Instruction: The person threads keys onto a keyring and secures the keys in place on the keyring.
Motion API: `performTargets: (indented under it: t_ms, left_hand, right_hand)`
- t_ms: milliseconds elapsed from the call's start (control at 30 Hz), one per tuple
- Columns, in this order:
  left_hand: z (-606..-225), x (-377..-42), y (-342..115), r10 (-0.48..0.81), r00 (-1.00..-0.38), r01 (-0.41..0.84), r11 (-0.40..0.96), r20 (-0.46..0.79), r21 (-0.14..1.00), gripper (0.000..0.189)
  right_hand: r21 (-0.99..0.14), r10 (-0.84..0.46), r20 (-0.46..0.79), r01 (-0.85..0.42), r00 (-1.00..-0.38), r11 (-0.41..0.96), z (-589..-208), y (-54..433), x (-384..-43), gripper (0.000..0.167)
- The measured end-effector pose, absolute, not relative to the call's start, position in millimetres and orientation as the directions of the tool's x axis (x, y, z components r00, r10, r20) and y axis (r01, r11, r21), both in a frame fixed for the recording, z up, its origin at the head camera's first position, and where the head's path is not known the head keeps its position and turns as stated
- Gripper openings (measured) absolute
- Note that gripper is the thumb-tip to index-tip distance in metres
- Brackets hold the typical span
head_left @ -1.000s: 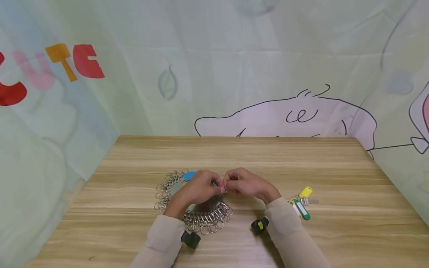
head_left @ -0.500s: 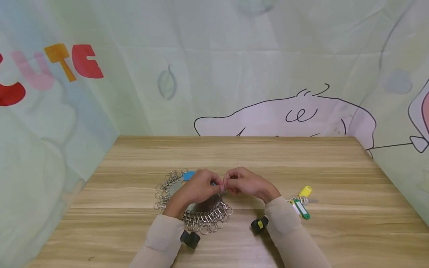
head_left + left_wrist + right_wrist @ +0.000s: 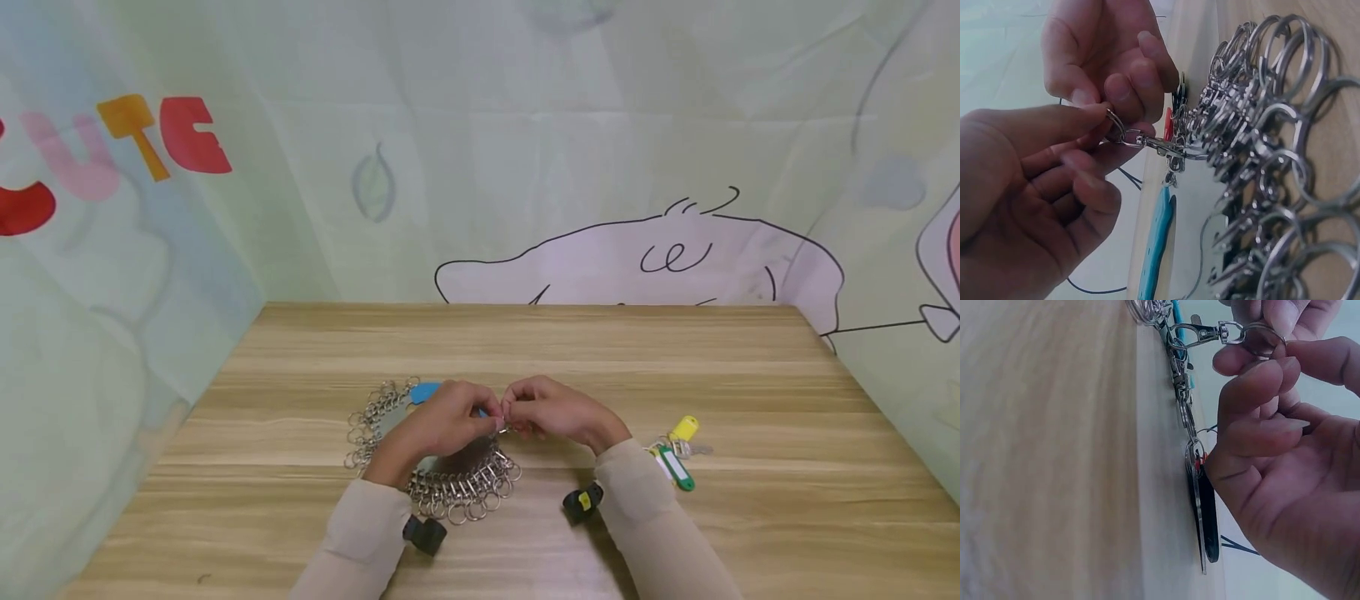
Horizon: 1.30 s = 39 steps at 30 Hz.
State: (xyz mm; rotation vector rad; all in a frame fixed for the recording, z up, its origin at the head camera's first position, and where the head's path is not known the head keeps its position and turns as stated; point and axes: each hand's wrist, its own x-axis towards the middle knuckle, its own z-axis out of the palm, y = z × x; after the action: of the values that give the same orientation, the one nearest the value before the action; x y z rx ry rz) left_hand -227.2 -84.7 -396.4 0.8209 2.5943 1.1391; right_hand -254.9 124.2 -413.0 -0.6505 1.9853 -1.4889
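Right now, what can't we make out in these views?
Head: the middle of the grey plate, covered by the left hand.
Head: the left side of the key bunch, behind the right sleeve.
Head: any writing on the green tag, too small.
Left wrist: the lower end of the blue tag, cut off by the bottom edge.
Right wrist: part of the split ring, hidden by fingertips.

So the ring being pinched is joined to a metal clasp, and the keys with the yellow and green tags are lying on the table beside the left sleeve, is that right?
Not quite: the keys lie beside the right sleeve, as the head view shows. The rest holds: ring joined to the clasp, tags yellow and green.
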Motion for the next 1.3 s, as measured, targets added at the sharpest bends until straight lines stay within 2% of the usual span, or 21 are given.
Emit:
performTargets:
  t_ms: [367, 500, 700, 900, 1100, 1300]
  left_hand:
    - [-393.8, -226.1, -83.3, 0.553, -0.832, 0.415, 0.589, 0.028, 0.694, 0.008]
    - [-394.2, -226.5, -82.6, 0.544, -0.839, 0.410, 0.601, 0.025, 0.686, 0.008]
    - [-396.3, -226.5, -82.1, 0.540, -0.841, 0.409, 0.615, 0.018, 0.674, 0.009]
    - [-395.7, -226.8, -82.2, 0.535, -0.845, 0.391, 0.620, -0.001, 0.680, 0.007]
    - [-394.3, -226.9, -82.0, 0.537, -0.844, 0.409, 0.633, 0.008, 0.658, 0.008]
    - [-395.1, -226.7, -82.6, 0.537, -0.843, 0.424, 0.640, 0.021, 0.641, 0.009]
  right_hand:
    - [-0.956, -0.681, -0.193, -0.019, -0.706, 0.291, -411.2, 125.1, -253.3, 0.014]
    - [-0.925, -0.657, -0.197, -0.085, -0.728, 0.371, -403.3, 125.9, -250.3, 0.014]
    - [-0.823, -0.601, -0.091, -0.280, -0.794, 0.495, -370.1, 139.9, -240.6, 0.015]
    - [-0.653, -0.572, 0.054, -0.462, -0.819, 0.600, -318.2, 176.2, -217.1, 0.006]
    - [-0.546, -0.476, 0.187, -0.493, -0.860, 0.677, -278.5, 207.6, -184.1, 0.006]
    - [-0.496, -0.454, 0.196, -0.487, -0.869, 0.719, -271.8, 215.1, -174.3, 0.005]
